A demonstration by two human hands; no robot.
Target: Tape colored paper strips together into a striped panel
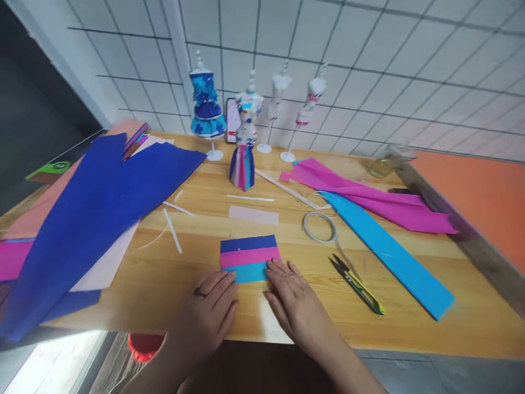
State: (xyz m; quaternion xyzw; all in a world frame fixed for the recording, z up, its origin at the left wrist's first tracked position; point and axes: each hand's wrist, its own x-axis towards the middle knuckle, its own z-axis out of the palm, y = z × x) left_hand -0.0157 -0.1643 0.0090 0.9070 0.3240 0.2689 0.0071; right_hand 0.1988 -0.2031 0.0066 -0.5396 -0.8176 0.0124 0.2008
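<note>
Far back, a phone (233,116) stood beside a blue-dressed mannequin (207,112); glass jar (381,168) sat far right, red container (140,356) near left!

A striped piece (250,255) in dark blue, pink and turquoise lies on the wooden table (151,290), fingers of the left hand (213,303) touching it at eight o'clock, those of the right hand (295,300) at four. Around it: snips (349,273) just past three, a tape ring (304,225) at two, a dressed mannequin (246,134) at twelve.

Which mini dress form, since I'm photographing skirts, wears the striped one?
The second mini dress form from the left: its long skirt has vertical stripes; the other three show none.
</note>
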